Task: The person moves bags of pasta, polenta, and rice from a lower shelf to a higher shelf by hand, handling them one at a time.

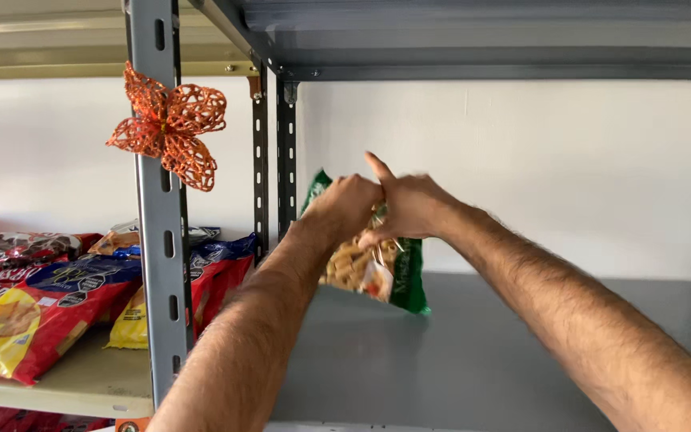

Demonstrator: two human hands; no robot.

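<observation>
A green and clear bag of pasta [377,272] stands upright at the back left of a grey metal shelf [457,352]. Both my hands grip its top edge. My left hand [345,204] is closed over the bag's upper left corner. My right hand [409,206] pinches the top beside it, thumb sticking up. The two hands touch each other and hide much of the bag's top; its lower half with the pasta shows below them.
A grey upright post [161,264] with an orange glitter flower [168,124] divides the shelves. Left of it, a beige shelf [81,384] carries several red, yellow and blue snack bags [41,312]. A white wall stands behind.
</observation>
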